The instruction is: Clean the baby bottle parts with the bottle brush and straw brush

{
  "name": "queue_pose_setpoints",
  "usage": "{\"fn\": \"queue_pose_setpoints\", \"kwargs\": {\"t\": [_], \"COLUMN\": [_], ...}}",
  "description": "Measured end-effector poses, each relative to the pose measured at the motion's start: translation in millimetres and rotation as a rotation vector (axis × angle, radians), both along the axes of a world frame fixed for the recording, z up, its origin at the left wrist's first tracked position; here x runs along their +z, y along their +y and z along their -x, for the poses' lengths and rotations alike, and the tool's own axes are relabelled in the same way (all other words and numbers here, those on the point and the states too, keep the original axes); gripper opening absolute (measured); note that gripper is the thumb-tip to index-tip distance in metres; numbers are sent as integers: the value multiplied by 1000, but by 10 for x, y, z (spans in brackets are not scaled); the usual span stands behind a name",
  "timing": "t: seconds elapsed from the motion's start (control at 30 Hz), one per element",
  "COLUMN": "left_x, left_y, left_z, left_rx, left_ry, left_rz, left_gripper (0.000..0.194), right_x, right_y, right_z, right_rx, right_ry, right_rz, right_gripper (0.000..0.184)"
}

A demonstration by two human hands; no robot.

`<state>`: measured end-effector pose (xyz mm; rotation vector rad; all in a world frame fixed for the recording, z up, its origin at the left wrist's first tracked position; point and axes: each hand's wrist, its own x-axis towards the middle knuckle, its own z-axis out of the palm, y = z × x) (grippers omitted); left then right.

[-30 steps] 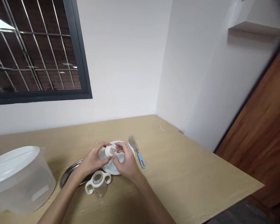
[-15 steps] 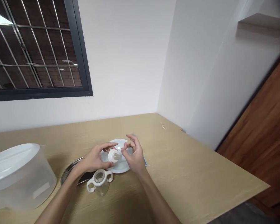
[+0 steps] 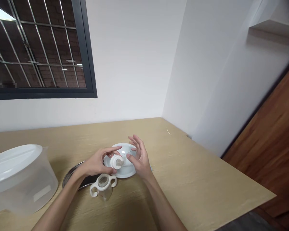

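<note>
Your left grip [image 3: 96, 165] pinches a white, ring-shaped plastic collar [image 3: 114, 161] with a clear teat [image 3: 120, 162], above the round white plate [image 3: 124, 175]. The teat's axis points rightward, toward your right grip [image 3: 141, 163], which is spread, empty and just beside it.

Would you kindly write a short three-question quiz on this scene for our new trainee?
1. Which hand holds the white round collar with a clear teat?
2. True or false: the clear bottle with a white two-handled ring lies on its side.
3. Which thing stands farthest left on the table? A) white plate B) oval metal tray C) large translucent plastic container with a white lid

Key: 1. The left hand; the right hand is open. 2. False; it stands upright. 3. C
</note>
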<state>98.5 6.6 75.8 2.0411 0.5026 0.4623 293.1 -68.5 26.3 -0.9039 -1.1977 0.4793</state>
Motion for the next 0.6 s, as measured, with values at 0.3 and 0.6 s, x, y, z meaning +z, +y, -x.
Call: {"fn": "queue_pose_setpoints", "kwargs": {"t": [0.3, 0.6], "left_x": [-14, -181], "left_y": [0, 154], "left_z": [5, -56], "left_rx": [-23, 286], "left_ry": [-31, -14], "left_rz": [57, -175], "left_gripper": [85, 67], "right_x": [54, -65], "right_y": [-52, 30], "right_z": [38, 61], "right_rx": [63, -1], "right_ry": [44, -83], "right_rz": [32, 91], "right_gripper": [69, 47]}}
